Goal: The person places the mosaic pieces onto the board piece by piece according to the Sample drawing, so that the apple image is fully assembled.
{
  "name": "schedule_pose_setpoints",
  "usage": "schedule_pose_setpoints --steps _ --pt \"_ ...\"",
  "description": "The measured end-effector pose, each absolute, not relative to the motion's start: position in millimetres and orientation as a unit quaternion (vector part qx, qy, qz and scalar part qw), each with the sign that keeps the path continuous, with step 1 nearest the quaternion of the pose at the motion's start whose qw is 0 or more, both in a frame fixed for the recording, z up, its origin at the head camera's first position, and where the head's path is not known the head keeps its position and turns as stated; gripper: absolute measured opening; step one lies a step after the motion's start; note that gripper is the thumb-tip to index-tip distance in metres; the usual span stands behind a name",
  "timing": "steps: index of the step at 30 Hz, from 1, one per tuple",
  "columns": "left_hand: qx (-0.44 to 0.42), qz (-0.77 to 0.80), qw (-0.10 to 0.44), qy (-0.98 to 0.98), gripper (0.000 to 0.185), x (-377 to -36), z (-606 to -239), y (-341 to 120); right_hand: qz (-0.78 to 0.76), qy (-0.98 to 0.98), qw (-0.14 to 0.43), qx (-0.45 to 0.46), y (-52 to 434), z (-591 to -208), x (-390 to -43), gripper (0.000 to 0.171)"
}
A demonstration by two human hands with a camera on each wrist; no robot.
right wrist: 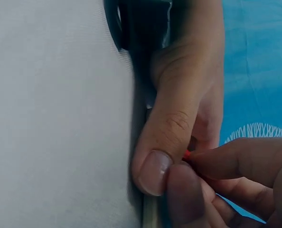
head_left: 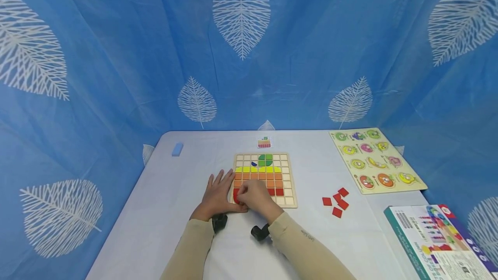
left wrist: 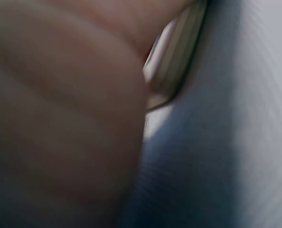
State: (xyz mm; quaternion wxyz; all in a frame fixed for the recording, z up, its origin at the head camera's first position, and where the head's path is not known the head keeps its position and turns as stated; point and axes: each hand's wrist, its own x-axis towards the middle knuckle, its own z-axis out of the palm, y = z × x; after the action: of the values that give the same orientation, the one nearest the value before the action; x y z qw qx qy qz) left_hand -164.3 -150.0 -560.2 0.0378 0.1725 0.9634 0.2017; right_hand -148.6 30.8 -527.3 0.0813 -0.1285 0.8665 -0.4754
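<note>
A light wooden grid board (head_left: 288, 185) lies flat on the table, bearing green, yellow, orange and red pieces and a small dark blue one. My left hand (head_left: 217, 194) rests at its left side, fingers spread and fairly straight, with the thumb along the front edge; the left wrist view shows mostly blurred skin beside the board. Over the lower left cells, my right hand (head_left: 256, 195) has curled fingers. Between its thumb and forefinger the right wrist view shows a sliver of a red piece (right wrist: 186, 155), close by the left thumb. Most of that piece is hidden.
Several loose red tiles (head_left: 337, 212) lie right of the board. A small picture card (head_left: 265, 142) sits behind it, and a light blue block (head_left: 177, 149) at the back left. A fruit puzzle board (head_left: 373, 163) and a printed box (head_left: 439, 237) occupy the right side.
</note>
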Motion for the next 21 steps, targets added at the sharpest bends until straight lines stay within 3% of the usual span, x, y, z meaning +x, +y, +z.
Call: schedule_pose_setpoints --steps 21 --pt "0.174 0.202 0.041 0.963 0.133 -165.9 -561.2 -150.4 -0.439 0.885 0.088 -0.129 28.2 -526.7 -152.2 0.023"
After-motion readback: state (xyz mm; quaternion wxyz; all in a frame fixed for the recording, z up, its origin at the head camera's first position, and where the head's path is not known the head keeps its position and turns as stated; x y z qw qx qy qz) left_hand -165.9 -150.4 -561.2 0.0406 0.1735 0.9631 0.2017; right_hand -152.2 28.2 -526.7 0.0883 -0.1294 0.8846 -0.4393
